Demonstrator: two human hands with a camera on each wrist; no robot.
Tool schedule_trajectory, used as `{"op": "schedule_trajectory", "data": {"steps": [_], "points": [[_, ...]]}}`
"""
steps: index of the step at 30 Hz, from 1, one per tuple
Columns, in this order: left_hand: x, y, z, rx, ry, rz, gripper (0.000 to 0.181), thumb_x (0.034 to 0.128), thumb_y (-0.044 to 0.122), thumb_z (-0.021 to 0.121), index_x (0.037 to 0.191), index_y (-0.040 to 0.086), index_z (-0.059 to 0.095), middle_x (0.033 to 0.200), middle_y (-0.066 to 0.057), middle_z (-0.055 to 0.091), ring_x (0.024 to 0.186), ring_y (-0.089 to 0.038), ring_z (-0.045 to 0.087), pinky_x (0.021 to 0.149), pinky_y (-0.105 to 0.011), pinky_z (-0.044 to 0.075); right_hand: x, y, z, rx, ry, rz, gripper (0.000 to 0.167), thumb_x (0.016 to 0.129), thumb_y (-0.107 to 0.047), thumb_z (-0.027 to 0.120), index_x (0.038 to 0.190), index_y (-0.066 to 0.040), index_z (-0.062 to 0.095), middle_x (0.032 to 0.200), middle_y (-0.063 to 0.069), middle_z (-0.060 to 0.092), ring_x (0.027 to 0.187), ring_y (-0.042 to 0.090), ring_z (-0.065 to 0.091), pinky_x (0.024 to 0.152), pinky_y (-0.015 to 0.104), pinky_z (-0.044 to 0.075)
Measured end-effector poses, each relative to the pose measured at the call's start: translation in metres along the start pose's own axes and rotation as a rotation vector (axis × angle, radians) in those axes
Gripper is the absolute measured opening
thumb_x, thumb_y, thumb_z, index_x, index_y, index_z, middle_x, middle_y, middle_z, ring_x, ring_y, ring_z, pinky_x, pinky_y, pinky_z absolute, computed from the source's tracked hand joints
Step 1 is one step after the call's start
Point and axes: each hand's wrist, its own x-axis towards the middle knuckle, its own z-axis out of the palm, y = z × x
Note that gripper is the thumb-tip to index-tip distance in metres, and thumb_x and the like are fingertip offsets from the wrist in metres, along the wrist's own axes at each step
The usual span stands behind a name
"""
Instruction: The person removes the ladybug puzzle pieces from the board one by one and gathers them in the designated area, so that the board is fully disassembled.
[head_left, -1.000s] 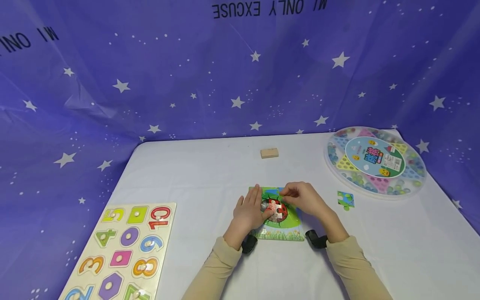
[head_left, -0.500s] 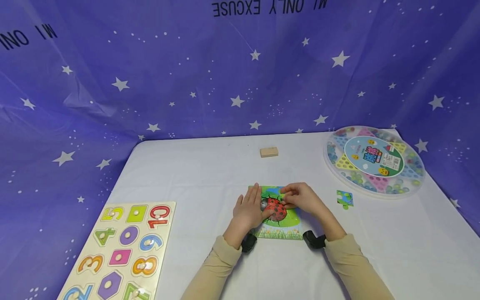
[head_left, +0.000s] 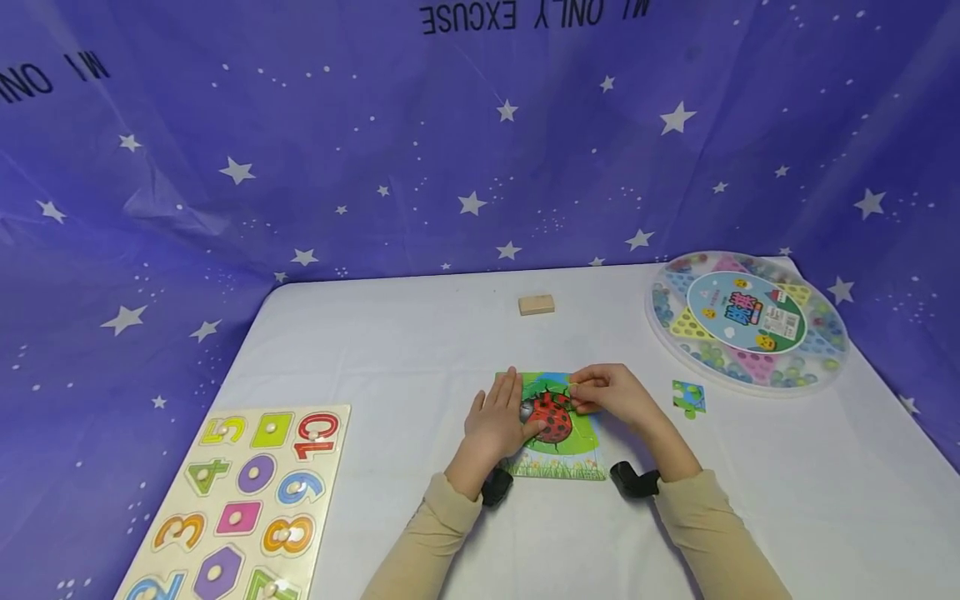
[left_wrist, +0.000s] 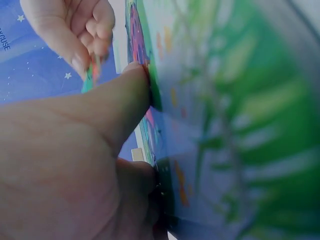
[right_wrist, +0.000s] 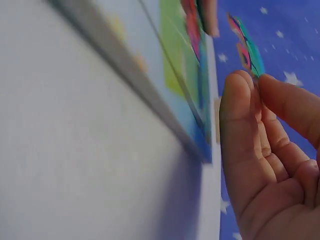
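Note:
A jigsaw puzzle (head_left: 558, 468) with a red ladybug on green lies at the middle of the table. My left hand (head_left: 495, 425) rests on its left side, fingers straight, thumb on the ladybug. Over the upper right of the puzzle, my right hand (head_left: 613, 393) pinches a puzzle piece (right_wrist: 250, 50) between thumb and index finger. The piece is green and red and stands up on edge, apart from the puzzle, in the right wrist view. A loose blue-green puzzle piece (head_left: 688, 397) lies on the cloth to the right.
A wooden number board (head_left: 333, 467) lies at the left. Behind the puzzle is a small wooden block (head_left: 536, 305). A round Chinese checkers set (head_left: 750, 325) with marbles sits at the back right. A purple star-patterned cloth (head_left: 405, 150) hangs behind the table.
The right hand has shifted slightly right. The piece it pinches now shows tilted above the ladybug; half a second ago the ladybug picture looked flatter and more whole. The left hand stays put.

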Motion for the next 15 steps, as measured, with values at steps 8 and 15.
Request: {"op": "schedule_trajectory", "data": {"steps": [8,15], "points": [[-0.001,-0.001,0.0,-0.004,0.0,0.008,0.08,0.0889,0.058,0.037,0.147,0.011,0.007,0.151,-0.002,0.003,0.137,-0.017,0.004,0.107,-0.04,0.012,-0.026,0.003,-0.047,-0.082,0.153,0.02,0.038,0.088,-0.011,0.06,0.112,0.017,0.053,0.086,0.018,0.065,0.071,0.018,0.064,0.065,0.03,0.053],[-0.001,0.0,0.0,-0.017,-0.01,0.014,0.08,0.0895,0.056,0.038,0.147,0.01,0.007,0.151,-0.003,0.002,0.137,-0.017,0.003,0.107,-0.04,0.011,-0.051,0.007,-0.083,-0.321,0.289,0.095,0.041,0.091,-0.023,0.057,0.114,0.011,0.057,0.088,0.013,0.064,0.072,0.017,0.059,0.061,0.028,0.049]]}}
